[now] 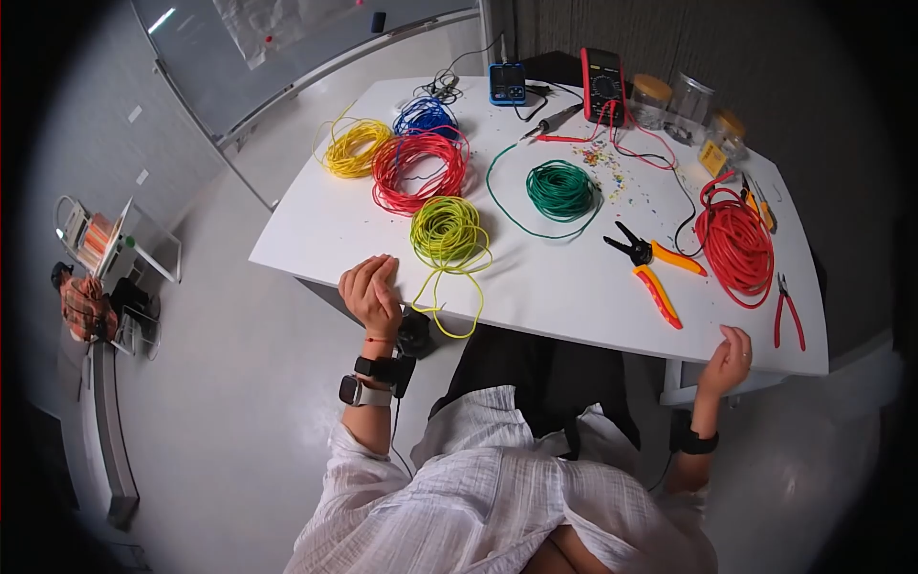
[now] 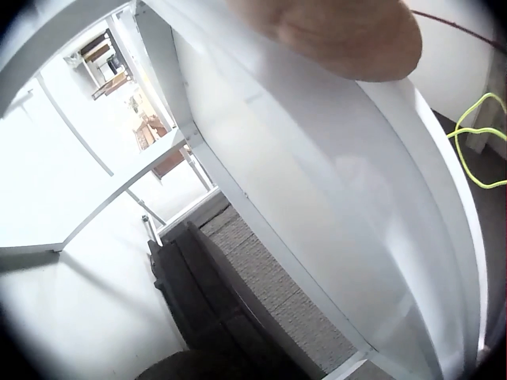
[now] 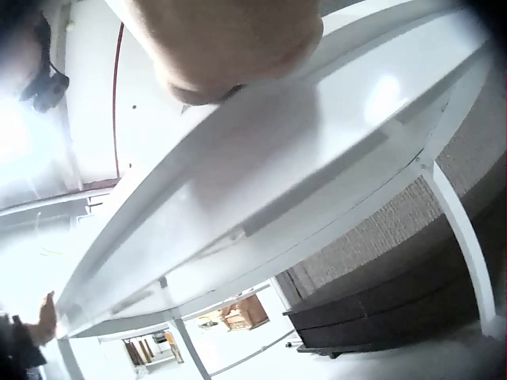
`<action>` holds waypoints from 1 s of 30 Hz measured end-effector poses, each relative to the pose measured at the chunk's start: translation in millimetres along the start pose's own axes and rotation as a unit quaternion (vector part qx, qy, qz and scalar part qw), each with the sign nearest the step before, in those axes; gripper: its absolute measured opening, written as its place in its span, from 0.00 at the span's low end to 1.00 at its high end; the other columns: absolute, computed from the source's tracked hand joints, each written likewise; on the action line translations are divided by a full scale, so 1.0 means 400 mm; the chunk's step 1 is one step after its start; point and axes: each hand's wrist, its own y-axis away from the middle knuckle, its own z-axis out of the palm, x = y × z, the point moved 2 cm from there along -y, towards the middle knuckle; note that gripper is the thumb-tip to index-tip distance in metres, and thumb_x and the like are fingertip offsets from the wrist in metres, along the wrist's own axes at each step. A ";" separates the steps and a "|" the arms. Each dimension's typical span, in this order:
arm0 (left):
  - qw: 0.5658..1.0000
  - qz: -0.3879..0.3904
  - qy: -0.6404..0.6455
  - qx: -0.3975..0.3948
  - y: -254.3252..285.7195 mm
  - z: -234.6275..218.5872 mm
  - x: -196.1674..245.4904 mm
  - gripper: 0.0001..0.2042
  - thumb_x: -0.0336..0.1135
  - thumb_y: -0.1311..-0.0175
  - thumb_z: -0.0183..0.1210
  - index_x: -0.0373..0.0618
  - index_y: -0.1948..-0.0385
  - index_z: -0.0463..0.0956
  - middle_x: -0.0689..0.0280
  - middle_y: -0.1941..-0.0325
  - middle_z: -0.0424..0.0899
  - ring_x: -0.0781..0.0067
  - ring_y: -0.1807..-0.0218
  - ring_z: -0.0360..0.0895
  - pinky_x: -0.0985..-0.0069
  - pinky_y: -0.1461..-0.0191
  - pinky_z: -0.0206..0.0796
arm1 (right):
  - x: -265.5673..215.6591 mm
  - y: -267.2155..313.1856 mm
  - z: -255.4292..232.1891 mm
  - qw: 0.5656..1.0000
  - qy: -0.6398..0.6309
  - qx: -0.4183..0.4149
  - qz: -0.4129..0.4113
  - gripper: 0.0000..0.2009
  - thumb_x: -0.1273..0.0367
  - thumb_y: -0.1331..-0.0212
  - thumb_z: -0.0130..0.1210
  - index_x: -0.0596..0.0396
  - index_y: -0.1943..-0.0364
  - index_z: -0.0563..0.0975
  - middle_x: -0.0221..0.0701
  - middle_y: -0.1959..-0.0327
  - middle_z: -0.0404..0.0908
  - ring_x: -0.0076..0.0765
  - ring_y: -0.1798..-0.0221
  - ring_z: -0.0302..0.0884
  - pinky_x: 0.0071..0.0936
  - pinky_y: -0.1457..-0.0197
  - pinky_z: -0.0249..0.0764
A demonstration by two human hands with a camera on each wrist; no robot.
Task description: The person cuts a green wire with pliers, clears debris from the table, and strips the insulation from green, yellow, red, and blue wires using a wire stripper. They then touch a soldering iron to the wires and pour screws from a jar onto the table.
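My left hand (image 1: 371,295) rests at the front edge of the white table (image 1: 545,287), fingers loosely curled and holding nothing. Just right of it lies a coil of yellow-green wire (image 1: 446,230), whose loose loop hangs over the edge. My right hand (image 1: 727,362) is at the front edge on the right, also relaxed and without anything in it. Nearest to that hand are red-handled pliers (image 1: 788,320) and wire strippers (image 1: 654,263) with orange-yellow handles, jaws apart. Each wrist view shows part of a hand above the table's underside.
Coils of red (image 1: 394,196), yellow (image 1: 352,153), blue (image 1: 426,117) and green wire (image 1: 557,191) lie about, with a thicker red coil (image 1: 736,251) at right. Behind stand a red multimeter (image 1: 603,86), a blue-cased device (image 1: 507,86) and jars (image 1: 652,96). Coloured scraps (image 1: 604,165) are scattered mid-table.
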 end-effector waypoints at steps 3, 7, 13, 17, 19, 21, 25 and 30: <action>1.000 -0.009 -0.006 0.005 0.003 0.002 0.003 0.15 0.34 0.43 0.39 0.44 0.72 0.78 0.65 0.68 0.79 0.67 0.61 0.74 0.71 0.52 0.57 | -0.007 -0.024 -0.008 0.997 -0.033 -0.034 0.057 0.08 0.78 0.54 0.45 0.58 0.70 0.75 0.33 0.70 0.74 0.35 0.67 0.72 0.27 0.61 0.66; 1.000 -0.022 -0.016 -0.008 0.005 0.005 -0.002 0.15 0.34 0.43 0.38 0.44 0.73 0.78 0.66 0.68 0.79 0.67 0.62 0.73 0.70 0.52 0.56 | -0.055 -0.114 -0.113 0.892 -0.300 -0.128 0.312 0.04 0.72 0.47 0.46 0.58 0.70 0.71 0.24 0.75 0.68 0.21 0.69 0.64 0.18 0.65 0.63; 1.000 -0.018 -0.020 -0.001 0.003 0.009 0.003 0.17 0.35 0.41 0.37 0.45 0.74 0.78 0.66 0.69 0.79 0.67 0.62 0.73 0.71 0.53 0.56 | -0.288 -0.338 -0.239 0.613 -0.685 -0.287 -0.271 0.08 0.72 0.47 0.47 0.56 0.69 0.79 0.29 0.75 0.77 0.26 0.77 0.72 0.20 0.74 0.68; 0.999 -0.033 -0.026 0.008 0.002 0.007 0.007 0.17 0.36 0.41 0.36 0.45 0.74 0.78 0.65 0.70 0.78 0.67 0.63 0.73 0.70 0.53 0.56 | -0.368 -0.424 -0.212 0.424 -0.819 -0.262 -0.283 0.10 0.70 0.45 0.46 0.54 0.71 0.80 0.30 0.75 0.77 0.28 0.76 0.73 0.22 0.68 0.70; 0.999 -0.034 -0.026 0.006 0.004 0.006 0.008 0.17 0.37 0.41 0.36 0.45 0.74 0.78 0.65 0.70 0.78 0.67 0.63 0.73 0.70 0.53 0.55 | -0.411 -0.457 -0.203 0.432 -0.821 -0.214 -0.305 0.07 0.71 0.46 0.47 0.49 0.69 0.79 0.26 0.76 0.74 0.25 0.75 0.70 0.21 0.67 0.67; 0.999 -0.030 -0.026 0.002 0.004 0.007 0.006 0.18 0.37 0.41 0.36 0.45 0.74 0.78 0.65 0.70 0.78 0.67 0.63 0.73 0.70 0.52 0.55 | -0.426 -0.475 -0.202 0.446 -0.821 -0.159 -0.319 0.08 0.71 0.47 0.49 0.43 0.67 0.78 0.22 0.77 0.70 0.22 0.74 0.67 0.21 0.65 0.63; 0.999 -0.021 -0.033 -0.002 0.014 0.016 -0.003 0.18 0.38 0.41 0.35 0.45 0.74 0.77 0.65 0.70 0.78 0.67 0.63 0.73 0.70 0.52 0.56 | -0.441 -0.471 -0.198 0.441 -0.834 -0.152 -0.295 0.06 0.71 0.47 0.47 0.48 0.79 0.73 0.22 0.82 0.68 0.19 0.79 0.65 0.17 0.72 0.61; 0.998 -0.010 -0.054 -0.006 0.017 0.013 0.001 0.18 0.38 0.39 0.34 0.45 0.72 0.77 0.65 0.69 0.78 0.66 0.63 0.73 0.70 0.52 0.57 | -0.412 -0.452 -0.159 0.455 -0.833 -0.141 -0.282 0.07 0.71 0.47 0.47 0.48 0.79 0.73 0.22 0.83 0.68 0.19 0.79 0.65 0.17 0.73 0.61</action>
